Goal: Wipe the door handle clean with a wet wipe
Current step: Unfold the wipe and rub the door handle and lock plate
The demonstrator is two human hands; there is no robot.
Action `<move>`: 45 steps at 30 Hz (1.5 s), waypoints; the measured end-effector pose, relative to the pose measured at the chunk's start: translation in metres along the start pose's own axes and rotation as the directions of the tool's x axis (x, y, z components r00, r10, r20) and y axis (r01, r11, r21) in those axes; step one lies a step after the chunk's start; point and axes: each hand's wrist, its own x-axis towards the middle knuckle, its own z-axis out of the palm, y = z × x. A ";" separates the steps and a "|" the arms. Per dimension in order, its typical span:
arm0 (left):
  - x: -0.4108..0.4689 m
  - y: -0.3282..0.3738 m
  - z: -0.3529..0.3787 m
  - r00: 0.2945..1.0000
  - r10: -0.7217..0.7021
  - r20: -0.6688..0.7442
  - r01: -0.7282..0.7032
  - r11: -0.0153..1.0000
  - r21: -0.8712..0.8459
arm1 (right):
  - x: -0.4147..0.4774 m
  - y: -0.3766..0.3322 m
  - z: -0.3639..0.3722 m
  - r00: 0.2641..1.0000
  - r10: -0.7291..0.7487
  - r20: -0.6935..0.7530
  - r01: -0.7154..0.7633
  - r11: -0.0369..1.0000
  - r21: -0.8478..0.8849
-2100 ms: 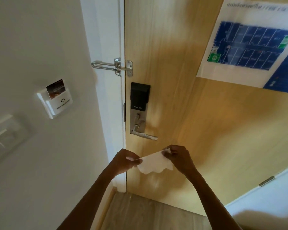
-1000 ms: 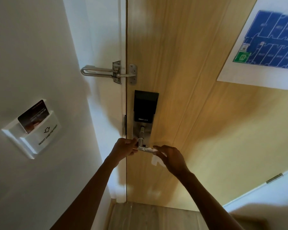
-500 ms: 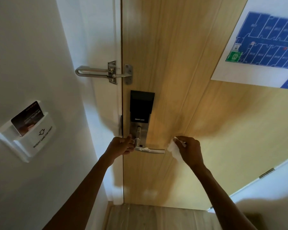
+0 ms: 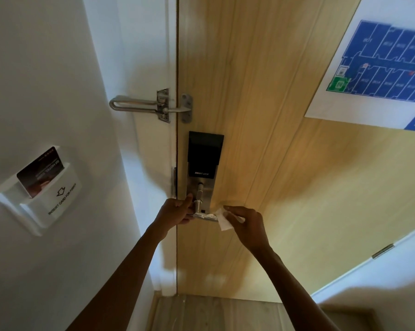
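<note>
A silver lever door handle point(image 4: 204, 216) sticks out to the right from a metal smart lock plate point(image 4: 203, 168) on the wooden door point(image 4: 273, 163). My left hand point(image 4: 176, 210) grips the handle's inner end by the lock plate. My right hand point(image 4: 246, 222) pinches a white wet wipe point(image 4: 223, 219) and presses it around the handle's outer end. The wipe and my fingers hide the lever's tip.
A metal swing-bar door guard point(image 4: 151, 106) spans frame and door above the lock. A white key card holder point(image 4: 38, 195) with a card sits on the left wall. A blue floor plan sheet point(image 4: 378, 65) hangs on the door's upper right. Wood floor point(image 4: 213, 314) lies below.
My right hand has moved left with the wipe, from just past the handle's tip onto its outer end. My left hand keeps its hold on the inner end.
</note>
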 end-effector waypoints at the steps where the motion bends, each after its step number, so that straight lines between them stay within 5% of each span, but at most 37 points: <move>1: 0.000 0.001 0.000 1.000 0.002 0.002 -0.002 1.000 0.006 | 0.001 0.002 0.004 0.999 0.013 0.039 -0.012 1.000 -0.025; 5: -0.001 0.002 0.001 1.000 0.018 -0.006 -0.018 1.000 0.016 | -0.006 0.007 0.010 0.993 -0.022 0.117 0.037 0.991 -0.127; 10: 0.001 -0.002 0.001 1.000 0.009 -0.010 -0.008 1.000 0.024 | -0.007 0.012 0.011 0.948 -0.246 0.199 0.310 0.851 -0.423; 14: 0.000 -0.005 0.002 1.000 0.026 -0.009 -0.026 0.999 0.028 | -0.001 0.017 -0.004 0.914 -0.281 0.294 0.387 0.821 -0.419; 19: 0.001 -0.004 0.002 1.000 -0.002 0.001 0.002 1.000 -0.013 | -0.004 0.034 -0.031 0.957 -0.162 0.243 0.237 0.917 -0.322; 25: 0.003 0.000 0.001 0.998 -0.056 0.013 0.056 0.997 -0.054 | -0.004 0.002 -0.027 0.980 -0.072 -0.186 0.045 0.988 -0.148; 30: 0.003 0.006 -0.006 0.995 -0.090 0.031 0.091 0.996 -0.024 | -0.015 0.002 0.001 0.990 -0.120 0.077 0.138 0.939 -0.313; 39: 0.003 0.010 -0.022 0.995 -0.086 0.056 0.090 0.993 -0.079 | -0.003 -0.025 -0.002 0.973 -0.043 -0.227 -0.011 0.973 -0.229; 45: 0.011 0.013 -0.035 0.992 -0.129 0.009 0.129 0.987 -0.092 | -0.016 -0.050 0.061 0.989 -0.143 -0.045 0.122 0.942 -0.311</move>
